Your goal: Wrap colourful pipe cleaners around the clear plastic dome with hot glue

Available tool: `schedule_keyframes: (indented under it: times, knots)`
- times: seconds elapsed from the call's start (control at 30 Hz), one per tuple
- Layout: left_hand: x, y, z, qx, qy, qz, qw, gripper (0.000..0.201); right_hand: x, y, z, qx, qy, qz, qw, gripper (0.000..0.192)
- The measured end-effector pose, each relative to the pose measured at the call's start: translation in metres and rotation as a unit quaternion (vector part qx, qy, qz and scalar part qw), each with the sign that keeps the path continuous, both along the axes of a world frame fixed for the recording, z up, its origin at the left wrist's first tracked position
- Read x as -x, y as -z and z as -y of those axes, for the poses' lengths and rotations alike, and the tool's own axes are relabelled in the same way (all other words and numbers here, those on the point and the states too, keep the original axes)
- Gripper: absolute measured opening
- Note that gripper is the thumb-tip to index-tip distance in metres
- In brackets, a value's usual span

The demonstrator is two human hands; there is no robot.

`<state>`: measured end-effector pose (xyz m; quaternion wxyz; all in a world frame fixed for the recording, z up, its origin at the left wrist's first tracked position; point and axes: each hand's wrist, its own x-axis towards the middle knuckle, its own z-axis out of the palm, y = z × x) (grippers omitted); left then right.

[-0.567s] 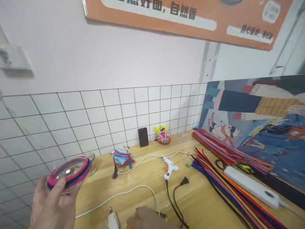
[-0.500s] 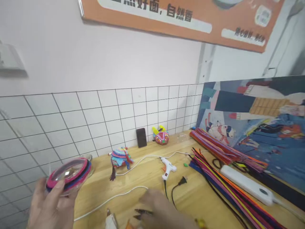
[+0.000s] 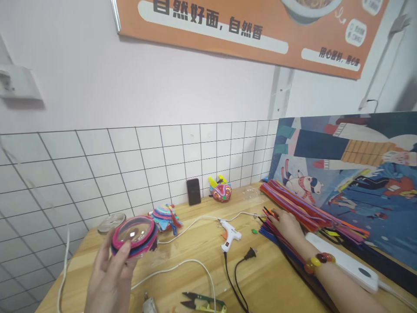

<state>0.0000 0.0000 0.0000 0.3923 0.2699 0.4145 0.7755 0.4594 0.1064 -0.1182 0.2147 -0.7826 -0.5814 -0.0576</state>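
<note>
Bright, soft light, small white glare on the pink-rimmed container (image 3: 134, 236)

At left, the round, clear plastic container (image 3: 146, 237) is banded in magenta and dark blue, and the small rounded ornament (image 3: 165, 217) farther back is striped in blue and pink. At right, blue and purple are mixed in the near bundle of fuzzy stems (image 3: 272, 234), while the far bundle of fuzzy stems (image 3: 295, 206) is mostly red.

The right hand (image 3: 286, 224) has reached the colourful pipe-cleaner bundle (image 3: 276, 239).
</note>
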Motion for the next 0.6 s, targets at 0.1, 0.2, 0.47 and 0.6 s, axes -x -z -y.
schedule_keyframes:
  times: [0.1,0.2,0.47,0.6]
  knots:
    - [-0.003,0.003,0.001,0.006,0.031,0.035,0.999,0.059,0.005,-0.001,-0.005,-0.013,-0.039,-0.014,0.999,0.020]
    - [-0.006,0.005,0.003,0.009,0.046,0.032,0.998,0.062,0.018,-0.010,-0.009,-0.057,-0.078,-0.054,0.994,0.019]
    - [-0.015,0.007,0.011,0.021,0.075,-0.020,0.997,0.077,0.127,-0.047,0.021,-0.154,-0.294,-0.184,0.925,0.036]
    - [-0.021,0.005,0.015,0.012,0.082,-0.029,0.996,0.076,0.191,-0.067,0.057,-0.142,-0.386,-0.214,0.886,0.036]
